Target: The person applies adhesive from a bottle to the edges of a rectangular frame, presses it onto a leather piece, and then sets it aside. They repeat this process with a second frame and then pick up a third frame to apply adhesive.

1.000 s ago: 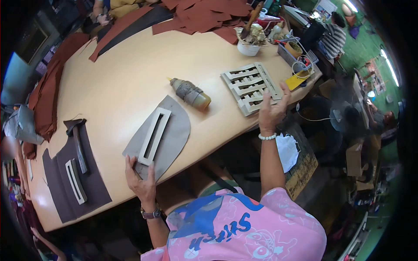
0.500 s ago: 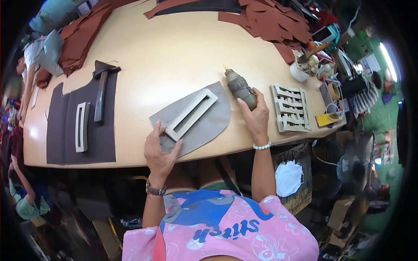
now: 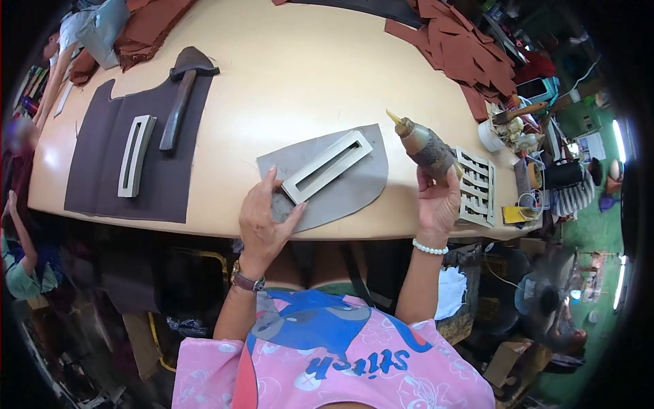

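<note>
My left hand [image 3: 264, 219] presses flat on the near corner of a grey leather piece [image 3: 354, 187] at the table's front edge. A pale rectangular frame template [image 3: 328, 165] lies diagonally on that piece, its lower end by my fingertips. My right hand [image 3: 438, 202] holds a grimy glue bottle [image 3: 424, 146] lifted off the table, nozzle pointing up and left, just right of the grey piece.
A stack of slotted templates [image 3: 478, 185] lies right of the bottle. At the left, a dark brown leather piece [image 3: 95, 163] carries another frame template [image 3: 133, 155] and a hammer [image 3: 181, 92]. Rust leather pieces [image 3: 470, 54] and a white cup with a brush [image 3: 492, 135] sit far right. Another person's arm [image 3: 17, 252] shows at left.
My right hand went from the slotted templates to the glue bottle, gripped it and lifted it off the table. The left hand stayed on the grey piece. The view shifted right.
</note>
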{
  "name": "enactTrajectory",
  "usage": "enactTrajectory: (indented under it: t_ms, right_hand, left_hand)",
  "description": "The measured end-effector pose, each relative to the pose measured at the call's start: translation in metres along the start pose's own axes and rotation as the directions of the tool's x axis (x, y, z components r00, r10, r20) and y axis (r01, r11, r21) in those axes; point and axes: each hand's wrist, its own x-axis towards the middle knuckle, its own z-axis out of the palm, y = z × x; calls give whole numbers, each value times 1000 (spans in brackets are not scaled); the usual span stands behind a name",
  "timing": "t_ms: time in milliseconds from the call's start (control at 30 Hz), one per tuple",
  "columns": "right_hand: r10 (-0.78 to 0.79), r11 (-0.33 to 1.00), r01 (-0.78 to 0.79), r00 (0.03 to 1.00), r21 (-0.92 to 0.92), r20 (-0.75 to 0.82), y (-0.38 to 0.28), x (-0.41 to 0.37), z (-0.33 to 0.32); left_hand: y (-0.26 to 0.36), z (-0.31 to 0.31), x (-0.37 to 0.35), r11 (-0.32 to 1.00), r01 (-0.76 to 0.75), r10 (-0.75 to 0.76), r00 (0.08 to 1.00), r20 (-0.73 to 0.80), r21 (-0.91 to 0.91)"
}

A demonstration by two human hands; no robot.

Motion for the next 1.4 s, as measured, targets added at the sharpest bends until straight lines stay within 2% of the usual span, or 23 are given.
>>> enactTrajectory:
  t_ms: [33,167,300,600,733,833,967,1100,1133,1233,1400]
  right_hand:
    - [58,997,-57,998,58,-10,1,1,-2]
    - [37,997,-39,999,-61,-28,8,1,2]
    - [-90,974,89,996,-207,4,12,-4,13]
    - [-235,932,235,971,-276,33,19,0,20]
    - [-220,933,221,975,-284,36,18,-2,22]
    - [-224,938,208,974,-279,-25,17,-3,24]
    - [-176,965,157,982,-211,-71,13,-7,28]
    - [83,995,-74,988,73,-128,11,1,10]
    - [91,994,-79,983,79,-156,11,0,14]
    - [74,996,-67,987,54,-140,16,4,12]
    - [-187,953,176,982,-245,-21,21,3,20]
  left_hand:
    - [0,0,0,1000,-5,5,1000,-7,7]
    - [0,-1,0,1000,-21,21,1000,-13,7]
    - [0,0,0,1000,-12,12,1000,-7,-7]
    - [1,-2,1,1000,5,-5,1000,4,2]
    - [1,-1,1,1000,11,-11,1000,-3,12]
    - [0,-1,-1,1000,14,-13,1000,-6,26]
    - [-1,0,-1,1000,1,-1,1000,-21,27]
    - [1,-1,0,998,-29,31,999,-40,52]
    - [1,-1,0,998,-33,35,998,-43,54]
    - [1,0,1,998,-39,42,998,-48,58]
    - [3,-2,0,999,-28,30,999,-36,46]
